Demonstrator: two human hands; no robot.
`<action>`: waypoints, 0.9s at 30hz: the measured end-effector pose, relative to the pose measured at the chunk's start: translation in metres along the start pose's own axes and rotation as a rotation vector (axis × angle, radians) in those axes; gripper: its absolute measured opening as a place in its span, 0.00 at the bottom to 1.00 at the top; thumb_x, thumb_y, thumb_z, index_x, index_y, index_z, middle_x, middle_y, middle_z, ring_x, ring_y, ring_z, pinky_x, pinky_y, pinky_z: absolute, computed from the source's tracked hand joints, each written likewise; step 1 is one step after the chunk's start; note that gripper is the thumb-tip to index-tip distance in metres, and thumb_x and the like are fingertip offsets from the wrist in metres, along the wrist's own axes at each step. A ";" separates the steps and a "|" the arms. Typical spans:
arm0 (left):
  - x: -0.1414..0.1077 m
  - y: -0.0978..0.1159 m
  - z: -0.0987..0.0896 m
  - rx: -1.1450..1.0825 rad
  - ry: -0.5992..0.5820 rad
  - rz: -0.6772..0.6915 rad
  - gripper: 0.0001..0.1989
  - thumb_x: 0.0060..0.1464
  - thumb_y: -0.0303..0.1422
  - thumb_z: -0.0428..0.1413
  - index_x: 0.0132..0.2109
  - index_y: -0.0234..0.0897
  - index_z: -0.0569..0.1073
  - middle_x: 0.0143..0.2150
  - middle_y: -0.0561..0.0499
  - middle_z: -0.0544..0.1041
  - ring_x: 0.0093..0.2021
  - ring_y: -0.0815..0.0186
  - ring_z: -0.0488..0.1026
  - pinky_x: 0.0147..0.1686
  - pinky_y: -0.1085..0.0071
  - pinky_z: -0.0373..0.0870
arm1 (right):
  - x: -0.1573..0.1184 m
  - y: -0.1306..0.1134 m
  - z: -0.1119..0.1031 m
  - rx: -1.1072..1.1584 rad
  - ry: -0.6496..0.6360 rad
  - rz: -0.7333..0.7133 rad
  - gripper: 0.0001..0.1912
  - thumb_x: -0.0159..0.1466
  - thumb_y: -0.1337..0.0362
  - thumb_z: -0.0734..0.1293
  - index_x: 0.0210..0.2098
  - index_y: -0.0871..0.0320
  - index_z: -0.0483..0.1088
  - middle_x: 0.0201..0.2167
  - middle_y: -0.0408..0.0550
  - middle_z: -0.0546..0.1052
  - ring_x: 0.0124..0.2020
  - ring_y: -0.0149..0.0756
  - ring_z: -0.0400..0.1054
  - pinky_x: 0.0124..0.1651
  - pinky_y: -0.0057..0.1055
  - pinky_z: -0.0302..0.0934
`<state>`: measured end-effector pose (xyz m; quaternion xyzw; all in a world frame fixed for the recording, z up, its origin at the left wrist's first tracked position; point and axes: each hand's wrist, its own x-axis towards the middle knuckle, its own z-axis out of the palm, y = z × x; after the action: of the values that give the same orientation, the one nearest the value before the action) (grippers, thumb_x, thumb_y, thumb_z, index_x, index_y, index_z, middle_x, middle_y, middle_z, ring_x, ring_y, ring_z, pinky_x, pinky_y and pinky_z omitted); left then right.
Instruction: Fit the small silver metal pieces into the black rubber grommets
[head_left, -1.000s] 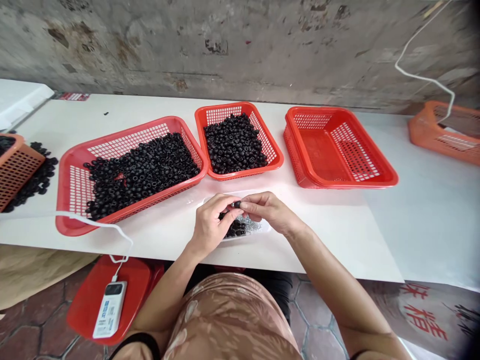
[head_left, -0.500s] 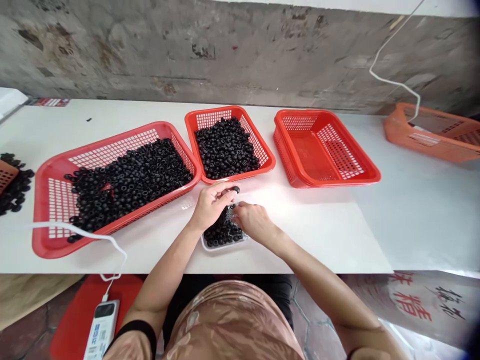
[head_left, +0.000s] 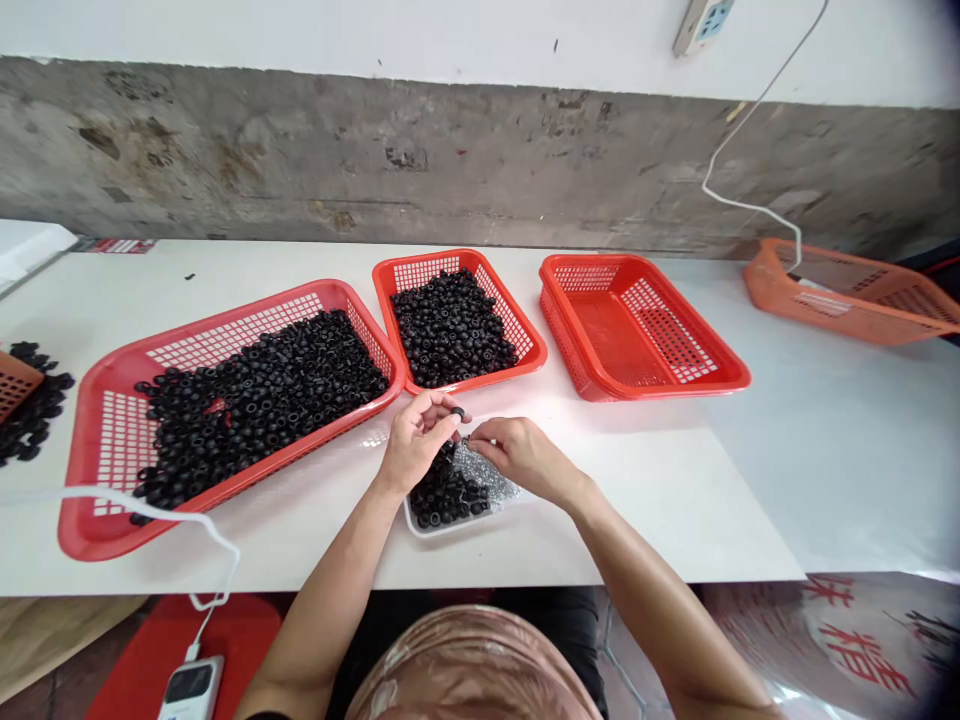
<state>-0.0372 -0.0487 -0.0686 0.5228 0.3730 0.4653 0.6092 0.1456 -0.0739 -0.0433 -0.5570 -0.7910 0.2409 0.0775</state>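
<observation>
Black rubber rings (head_left: 442, 492) lay heaped in a white plastic tray (head_left: 450, 532) and a red plastic basket (head_left: 480, 376); the left hand (head_left: 415, 445) apparently pinched one ring (head_left: 457, 412), while the right hand's (head_left: 525, 458) grip could not be told.

i'm working in a plain little workshop. my long white table (head_left: 637, 500) stands against a rough, stained concrete wall (head_left: 375, 170), with a power socket (head_left: 701, 25) fixed to the white wall above it. 3 red plastic mesh baskets (head_left: 637, 385) sit along the table, 2 of them heaped with small black ring-shaped parts (head_left: 450, 330), and an orange basket (head_left: 847, 300) sits further along.
</observation>
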 end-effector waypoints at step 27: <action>0.002 -0.003 -0.002 -0.197 -0.125 -0.107 0.11 0.50 0.36 0.69 0.39 0.36 0.84 0.32 0.49 0.81 0.30 0.67 0.76 0.36 0.69 0.75 | 0.017 0.025 0.016 0.724 0.327 -0.048 0.27 0.60 0.40 0.73 0.24 0.58 0.68 0.20 0.40 0.68 0.23 0.28 0.56 0.26 0.27 0.51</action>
<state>-0.0382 -0.0467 -0.0724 0.4679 0.3139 0.4330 0.7036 0.1544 -0.0561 -0.0712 -0.5063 -0.6450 0.4102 0.3993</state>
